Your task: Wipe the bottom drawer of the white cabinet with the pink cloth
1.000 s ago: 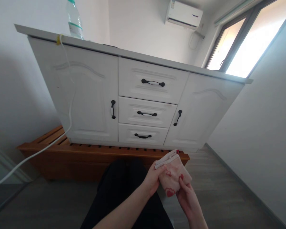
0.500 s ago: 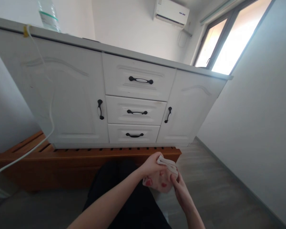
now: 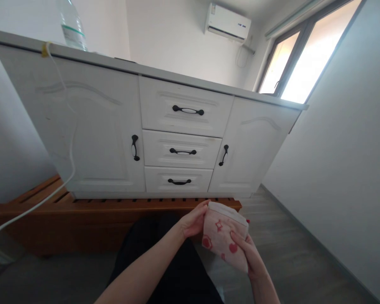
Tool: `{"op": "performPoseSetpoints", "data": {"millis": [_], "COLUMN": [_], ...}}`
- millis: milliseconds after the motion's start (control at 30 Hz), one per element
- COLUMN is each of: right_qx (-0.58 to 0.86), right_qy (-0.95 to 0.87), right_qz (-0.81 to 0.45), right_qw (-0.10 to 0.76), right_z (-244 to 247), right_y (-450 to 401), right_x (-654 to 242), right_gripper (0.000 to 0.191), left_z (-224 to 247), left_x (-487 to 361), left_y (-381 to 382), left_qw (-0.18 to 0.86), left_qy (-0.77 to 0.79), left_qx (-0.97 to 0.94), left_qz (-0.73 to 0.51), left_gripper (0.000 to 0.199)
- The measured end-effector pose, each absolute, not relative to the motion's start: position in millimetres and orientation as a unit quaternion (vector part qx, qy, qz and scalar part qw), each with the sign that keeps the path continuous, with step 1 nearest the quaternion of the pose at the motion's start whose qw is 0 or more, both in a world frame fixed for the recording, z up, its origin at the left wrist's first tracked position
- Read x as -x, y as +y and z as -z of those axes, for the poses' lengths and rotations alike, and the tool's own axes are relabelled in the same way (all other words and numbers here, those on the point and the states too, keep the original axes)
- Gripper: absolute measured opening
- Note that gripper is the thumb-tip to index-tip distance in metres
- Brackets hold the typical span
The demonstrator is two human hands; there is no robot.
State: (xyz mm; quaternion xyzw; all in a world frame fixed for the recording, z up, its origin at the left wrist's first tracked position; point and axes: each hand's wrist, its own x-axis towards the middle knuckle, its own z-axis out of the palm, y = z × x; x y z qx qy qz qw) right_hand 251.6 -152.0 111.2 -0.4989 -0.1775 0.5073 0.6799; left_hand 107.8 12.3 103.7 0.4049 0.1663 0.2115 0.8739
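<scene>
Low in front of the person, a folded pale pink cloth with red heart and star prints (image 3: 224, 238) is gripped by both hands: the left hand (image 3: 191, 221) pinches its left edge, the right hand (image 3: 248, 257) grasps it from below. Beyond stands a white wooden sideboard with black handles (image 3: 164, 126), a clear plastic bottle (image 3: 71, 25) on top.
</scene>
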Motion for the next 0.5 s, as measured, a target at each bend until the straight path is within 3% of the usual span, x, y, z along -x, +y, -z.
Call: {"op": "performPoseSetpoints", "data": {"millis": [167, 233, 400, 500], "right_qx": [0.512, 0.526, 0.537, 0.530], "right_qy": [-0.143, -0.150, -0.158, -0.162], "right_qz": [-0.531, -0.544, -0.532, -0.532], "right_qw": [0.660, 0.636, 0.635, 0.641], "right_z": [-120.4, -112.9, -93.7, -92.3], "right_y": [-148.9, -148.7, -158.5, -166.3], "right_x": [-255.1, -254.8, -252.9, -256.6], "right_gripper": [0.059, 0.061, 0.076, 0.074], "left_z": [-84.8, -76.0, -69.3, -79.5], "left_x": [-101.1, -102.3, -91.6, -79.3], "left_y": [-8.2, -11.5, -5.6, 0.6], "left_qw": [0.959, 0.963, 0.922, 0.913], "left_qy": [0.013, 0.038, 0.172, 0.152], "left_qx": [-0.275, -0.259, -0.340, -0.378], "left_qz": [-0.072, -0.066, -0.065, -0.029], "left_gripper": [0.087, 0.089, 0.054, 0.066]}}
